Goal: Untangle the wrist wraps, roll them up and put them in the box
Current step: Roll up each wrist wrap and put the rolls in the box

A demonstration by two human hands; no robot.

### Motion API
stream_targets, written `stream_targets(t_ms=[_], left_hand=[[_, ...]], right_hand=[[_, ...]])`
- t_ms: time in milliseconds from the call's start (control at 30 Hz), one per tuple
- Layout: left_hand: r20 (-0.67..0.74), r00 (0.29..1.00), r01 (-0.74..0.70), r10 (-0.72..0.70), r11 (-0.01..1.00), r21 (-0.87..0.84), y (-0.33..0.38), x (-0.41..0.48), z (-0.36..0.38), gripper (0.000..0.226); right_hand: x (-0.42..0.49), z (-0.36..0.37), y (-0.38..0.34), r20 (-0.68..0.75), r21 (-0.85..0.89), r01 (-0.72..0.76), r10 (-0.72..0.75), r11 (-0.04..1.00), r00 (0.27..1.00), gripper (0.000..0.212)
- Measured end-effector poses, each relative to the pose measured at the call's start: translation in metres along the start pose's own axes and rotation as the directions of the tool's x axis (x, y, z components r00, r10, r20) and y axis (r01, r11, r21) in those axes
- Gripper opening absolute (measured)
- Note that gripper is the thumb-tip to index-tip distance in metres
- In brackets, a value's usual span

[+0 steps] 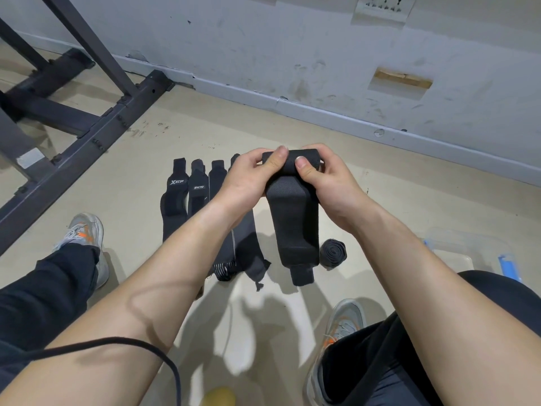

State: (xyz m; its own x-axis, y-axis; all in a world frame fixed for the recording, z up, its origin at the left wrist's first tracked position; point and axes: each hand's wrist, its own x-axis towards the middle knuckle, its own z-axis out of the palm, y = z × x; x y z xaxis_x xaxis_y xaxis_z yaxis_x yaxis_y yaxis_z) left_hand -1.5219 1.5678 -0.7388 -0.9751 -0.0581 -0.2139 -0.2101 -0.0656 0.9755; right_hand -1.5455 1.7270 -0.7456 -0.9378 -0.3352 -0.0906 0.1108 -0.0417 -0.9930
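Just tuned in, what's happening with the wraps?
A person's left hand and right hand both grip one black wrist wrap, its top end curled into a roll, the rest hanging down. Other flat wraps lie in a row on the floor. One rolled wrap sits on the floor near the clear box.

One wide-angle head-worn camera faces the wall (322, 54), tilted down at the floor (409, 200) before it, close above the left hand (248, 174) and right hand (330, 183).
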Motion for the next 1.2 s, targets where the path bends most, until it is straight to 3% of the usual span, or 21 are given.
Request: stream_targets(t_ms=[67, 133, 233, 333, 467, 600, 733, 900, 1067, 1200], left_hand=[[-0.019, 1.0, -0.024, 0.024, 1.0, -0.012, -0.001, 0.002, -0.003, 0.023], [-0.009, 0.999, -0.045, 0.045, 0.999, -0.02, 0.0, 0.001, -0.005, 0.014], [0.006, 0.996, -0.09, 0.09, 0.994, 0.058, 0.002, -0.002, -0.005, 0.024], [0.027, 0.991, -0.133, 0.131, 0.987, 0.093, -0.002, -0.004, -0.006, 0.029], [0.01, 0.996, -0.093, 0.093, 0.995, 0.031, -0.004, -0.005, -0.003, 0.026], [0.033, 0.999, -0.044, 0.044, 0.999, 0.016, 0.0, -0.005, 0.001, 0.046], [0.032, 0.998, -0.05, 0.05, 0.999, 0.009, 0.001, -0.002, -0.001, 0.014], [-0.011, 0.996, -0.085, 0.085, 0.996, 0.007, 0.005, 0.001, -0.005, 0.02], [0.004, 0.988, -0.154, 0.154, 0.985, 0.08, 0.004, -0.001, -0.008, 0.029], [0.019, 0.979, -0.204, 0.204, 0.967, 0.15, -0.001, 0.0, -0.006, 0.034]], right_hand=[[0.0, 0.001, -0.003, 0.005, 0.029, 0.001, -0.001, 1.0, 1.0, 0.017], [0.002, 0.001, -0.006, -0.001, 0.055, -0.028, 0.028, 0.998, 1.0, 0.025], [0.004, 0.001, -0.006, -0.031, -0.02, -0.078, 0.077, 0.997, 0.997, 0.019], [0.004, 0.001, -0.004, -0.047, -0.114, -0.027, 0.021, 0.993, 0.999, 0.025], [0.003, 0.001, -0.004, -0.074, -0.079, 0.025, -0.03, 0.997, 0.997, 0.013], [0.002, 0.001, -0.005, -0.107, -0.038, 0.053, -0.056, 0.998, 0.993, 0.009], [0.001, 0.001, -0.009, -0.135, 0.053, 0.032, -0.025, 0.998, 0.991, 0.02], [-0.001, 0.004, -0.008, -0.022, -0.043, -0.083, 0.082, 0.996, 0.996, 0.038], [0.002, 0.004, -0.008, 0.02, 0.05, -0.064, 0.063, 0.997, 0.998, 0.043], [0.005, 0.002, -0.001, -0.009, 0.017, -0.024, 0.024, 1.0, 1.0, 0.039]])
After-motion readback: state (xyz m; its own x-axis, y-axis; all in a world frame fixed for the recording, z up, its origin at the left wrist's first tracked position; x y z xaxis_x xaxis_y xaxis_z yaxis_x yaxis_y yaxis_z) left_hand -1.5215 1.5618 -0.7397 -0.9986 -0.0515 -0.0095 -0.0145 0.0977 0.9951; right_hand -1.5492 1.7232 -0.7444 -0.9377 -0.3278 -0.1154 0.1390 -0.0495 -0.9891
